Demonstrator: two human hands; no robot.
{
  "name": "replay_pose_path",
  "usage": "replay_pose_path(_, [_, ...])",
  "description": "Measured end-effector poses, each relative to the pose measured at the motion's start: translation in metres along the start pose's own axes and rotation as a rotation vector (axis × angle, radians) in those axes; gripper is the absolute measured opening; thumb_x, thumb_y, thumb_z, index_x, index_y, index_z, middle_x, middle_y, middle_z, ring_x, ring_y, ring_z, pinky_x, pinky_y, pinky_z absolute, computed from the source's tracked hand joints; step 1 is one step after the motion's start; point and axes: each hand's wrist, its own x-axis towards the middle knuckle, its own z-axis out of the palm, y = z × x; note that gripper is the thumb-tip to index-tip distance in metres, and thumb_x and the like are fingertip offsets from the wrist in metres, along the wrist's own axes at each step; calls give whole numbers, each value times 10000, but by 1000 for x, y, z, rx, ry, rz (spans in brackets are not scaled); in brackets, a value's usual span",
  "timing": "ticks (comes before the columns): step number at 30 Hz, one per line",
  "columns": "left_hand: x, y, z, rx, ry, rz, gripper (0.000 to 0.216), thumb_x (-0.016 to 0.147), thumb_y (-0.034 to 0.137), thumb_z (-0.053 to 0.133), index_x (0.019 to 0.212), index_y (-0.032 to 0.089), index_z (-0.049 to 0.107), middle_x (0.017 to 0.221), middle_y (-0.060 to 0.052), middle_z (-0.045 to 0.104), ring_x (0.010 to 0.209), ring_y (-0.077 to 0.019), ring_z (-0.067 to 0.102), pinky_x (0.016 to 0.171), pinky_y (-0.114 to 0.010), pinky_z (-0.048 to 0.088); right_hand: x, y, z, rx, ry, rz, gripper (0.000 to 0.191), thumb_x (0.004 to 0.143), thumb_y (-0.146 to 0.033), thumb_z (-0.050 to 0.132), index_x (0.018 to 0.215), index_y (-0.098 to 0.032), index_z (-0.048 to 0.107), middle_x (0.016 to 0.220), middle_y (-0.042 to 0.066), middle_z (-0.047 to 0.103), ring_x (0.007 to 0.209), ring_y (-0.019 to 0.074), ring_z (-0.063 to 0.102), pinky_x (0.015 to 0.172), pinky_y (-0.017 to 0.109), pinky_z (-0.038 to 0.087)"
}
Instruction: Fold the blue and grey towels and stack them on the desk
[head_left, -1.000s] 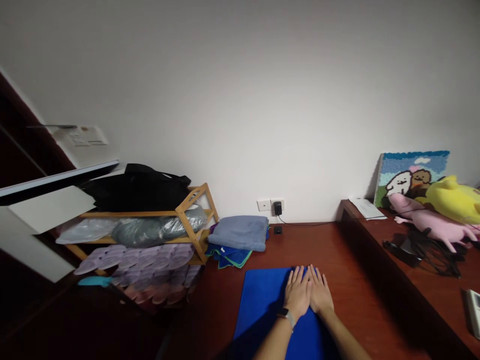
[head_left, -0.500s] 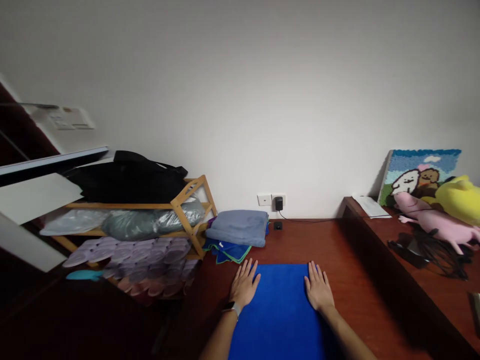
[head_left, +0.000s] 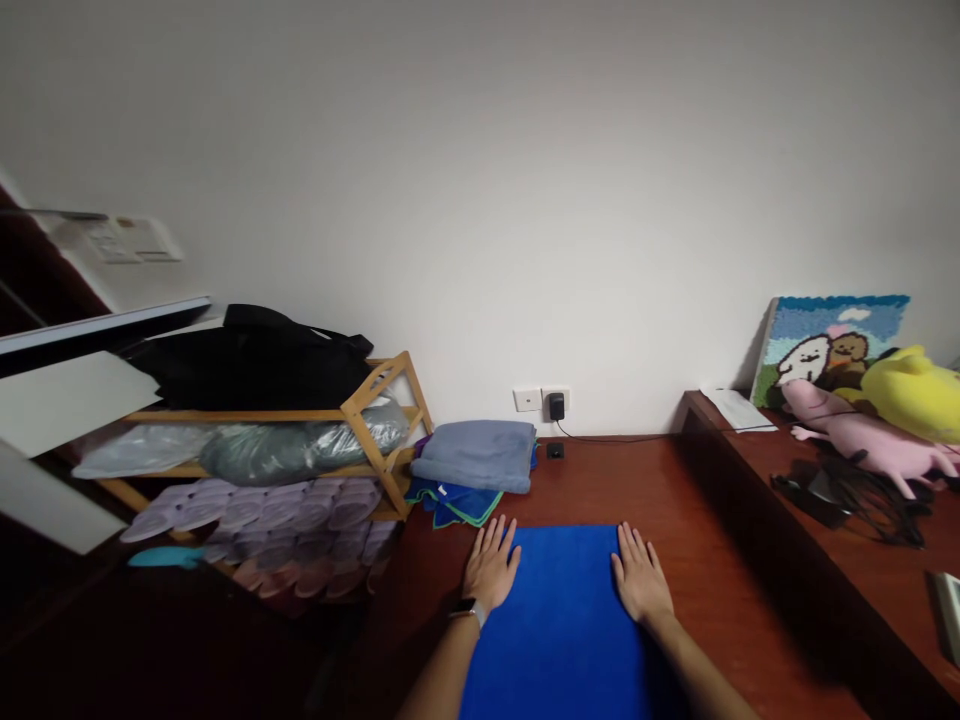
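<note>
On blue cloth (head_left: 562,620): L hand (head_left: 491,575) & R hand (head_left: 642,588) flat, fingers (head_left: 493,545) spread, gripping nothing.

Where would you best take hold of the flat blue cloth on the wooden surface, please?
I'd pinch its two far corners from the side edges: the flat blue cloth lies spread on the red-brown wooden surface, and the left hand and right hand rest open on those edges near the corners.

Blue cloth (head_left: 564,610) spread flat on reddish-brown wooden surface (head_left: 675,500), plain rectangle, far edge straight and squared; runs toward the camera out of view; no visible wrinkles or folds
</note>
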Motion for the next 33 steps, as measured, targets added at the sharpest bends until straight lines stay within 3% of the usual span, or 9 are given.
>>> replay_pose_path(2, [4, 26, -7, -13, 38, 43, 584, 1053, 432, 272, 1609, 253, 280, 1669, -40, 305, 1553, -235, 240, 1278, -484, 192, 0, -1, 0, 5, -2, -1, 689, 1020, -481, 105, 1625, -151, 122, 1697, -11, 116, 1575, 183, 84, 1284, 406, 48])
replay_pose_path(5, [10, 99, -8, -114, 107, 151, 582, 1068, 398, 200, 1631, 258, 150, 1698, -1, 201, 1570, -206, 169, 1290, -457, 180, 0, 0, 0, 8, 0, -5, 687, 1019, -470, 113, 1623, -142, 125, 1695, -2, 118, 1575, 188, 85, 1284, 412, 49])
replay_pose_path(8, [10, 179, 8, -227, 10, 261, 591, 1069, 445, 171, 1628, 257, 144, 1685, -9, 239, 1562, -204, 203, 1284, -451, 219, 0, 3, 2, -16, -19, -33, 664, 1005, -397, 194, 1619, -146, 167, 1697, 10, 95, 1577, 198, 62, 1282, 421, 37])
replay_pose_path(11, [9, 214, 27, -292, -43, 272, 583, 1071, 449, 134, 1627, 275, 139, 1674, 7, 278, 1554, -182, 226, 1286, -437, 223, 0, 5, 4, -41, -28, -67, 667, 972, -326, 266, 1615, -162, 200, 1697, 7, 64, 1577, 200, 39, 1281, 421, 33])
replay_pose_path(14, [8, 185, 31, -261, -39, 263, 604, 1062, 507, 183, 1625, 287, 169, 1674, -2, 281, 1557, -205, 221, 1289, -473, 204, 0, 3, 2, -24, -15, -45, 658, 1004, -381, 197, 1616, -139, 173, 1695, 15, 86, 1577, 198, 67, 1282, 419, 53])
replay_pose_path(20, [-2, 48, 10, -116, -60, -1, 700, 1037, 598, 198, 1611, 205, 269, 1678, -61, 257, 1556, -248, 226, 1274, -501, 212, 0, -1, -3, -6, -1, 2, 686, 1022, -476, 96, 1621, -141, 111, 1695, -12, 94, 1575, 179, 80, 1285, 405, 47])
replay_pose_path(23, [-11, 7, 9, -62, -23, -84, 723, 1028, 620, 212, 1606, 193, 288, 1683, -66, 240, 1558, -247, 220, 1273, -484, 209, -1, -1, -2, -6, -9, 12, 688, 1021, -478, 93, 1622, -143, 111, 1696, -16, 92, 1575, 175, 75, 1286, 403, 42])
replay_pose_path(26, [-14, -5, 15, -42, 18, -106, 733, 1022, 634, 223, 1606, 196, 289, 1686, -71, 236, 1559, -254, 215, 1270, -481, 216, 0, -3, -1, -14, -12, 24, 686, 1020, -467, 104, 1622, -139, 113, 1696, -10, 95, 1575, 175, 78, 1286, 403, 42])
replay_pose_path(33, [-13, 3, 16, -34, 52, -110, 712, 1025, 614, 234, 1604, 206, 301, 1678, -71, 270, 1556, -255, 228, 1265, -480, 218, -1, -14, -13, -45, -73, 76, 676, 1010, -404, 104, 1624, -123, 110, 1699, 11, 93, 1575, 187, 80, 1280, 412, 63])
